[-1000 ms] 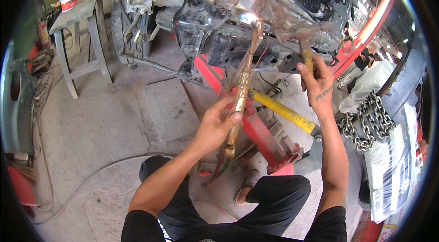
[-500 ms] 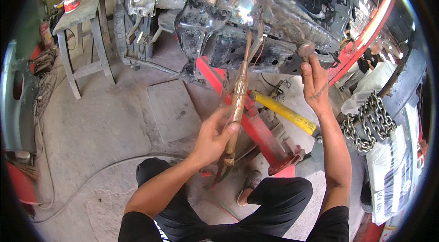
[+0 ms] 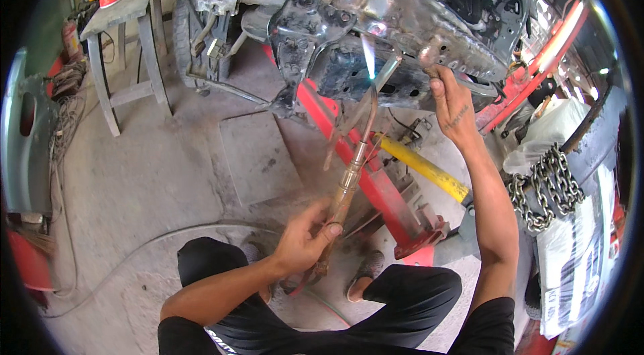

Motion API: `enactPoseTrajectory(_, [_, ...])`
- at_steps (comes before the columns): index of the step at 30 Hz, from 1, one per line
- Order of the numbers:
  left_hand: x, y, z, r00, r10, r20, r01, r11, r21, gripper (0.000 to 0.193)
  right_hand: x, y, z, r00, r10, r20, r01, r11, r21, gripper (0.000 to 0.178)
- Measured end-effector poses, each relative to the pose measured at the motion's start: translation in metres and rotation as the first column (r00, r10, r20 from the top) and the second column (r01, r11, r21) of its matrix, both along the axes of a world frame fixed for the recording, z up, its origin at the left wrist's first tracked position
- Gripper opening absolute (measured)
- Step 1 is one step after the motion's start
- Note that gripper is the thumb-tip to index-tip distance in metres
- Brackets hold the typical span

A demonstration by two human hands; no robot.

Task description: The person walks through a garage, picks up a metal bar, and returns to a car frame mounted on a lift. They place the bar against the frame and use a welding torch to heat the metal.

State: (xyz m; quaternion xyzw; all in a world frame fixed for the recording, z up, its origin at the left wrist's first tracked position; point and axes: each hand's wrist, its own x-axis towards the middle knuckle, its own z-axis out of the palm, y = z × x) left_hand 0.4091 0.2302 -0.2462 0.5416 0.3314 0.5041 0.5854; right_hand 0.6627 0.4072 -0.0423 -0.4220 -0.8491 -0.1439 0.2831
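My left hand [image 3: 305,237] is wrapped around the brass handle of a gas torch [image 3: 350,177], thumb along the top. From its bent tip a bright blue-white flame [image 3: 369,56] points up at the vehicle's bare metal frame [image 3: 379,9]. A narrow flat metal strip [image 3: 386,75] slants across behind the torch neck; what holds it I cannot tell. On the right, my right hand [image 3: 453,103] grips a round-faced metal tool, like a hammer head [image 3: 430,54], close to the frame rail. Its handle is hidden.
Below the frame stand a red steel arm [image 3: 376,190] and a yellow cylinder [image 3: 422,164]. A stool [image 3: 124,19] holding tools is at far left. Chain [image 3: 550,184] wraps a post at right. A hose [image 3: 151,247] crosses the floor near my feet.
My left hand has drawn the torch down and back from the frame; its flame now shows clearly. My right hand and its tool have shifted slightly up and left.
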Motion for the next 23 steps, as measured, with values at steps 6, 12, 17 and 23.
enactPoseTrajectory(6, [0.003, 0.001, 0.001, 0.999, 0.015, 0.046, -0.018, 0.998, 0.055, 0.046, 0.0, 0.019, 0.001, 0.997, 0.004, 0.077, -0.014, 0.992, 0.124, 0.033])
enactPoseTrajectory(12, [0.002, -0.002, 0.004, 0.998, 0.012, 0.055, -0.016, 0.997, 0.072, 0.045, -0.008, 0.021, 0.006, 0.995, -0.032, 0.098, 0.025, 0.997, 0.07, 0.025])
enactPoseTrajectory(17, [0.0, -0.005, 0.01, 0.999, -0.009, 0.039, 0.005, 0.996, 0.087, 0.045, 0.003, 0.018, 0.005, 0.991, -0.012, 0.135, -0.006, 0.991, 0.131, 0.026])
enactPoseTrajectory(23, [-0.001, -0.004, 0.008, 1.0, -0.001, -0.007, 0.002, 0.999, 0.048, 0.053, 0.001, 0.02, 0.007, 0.99, -0.044, 0.135, 0.03, 0.994, 0.101, 0.034])
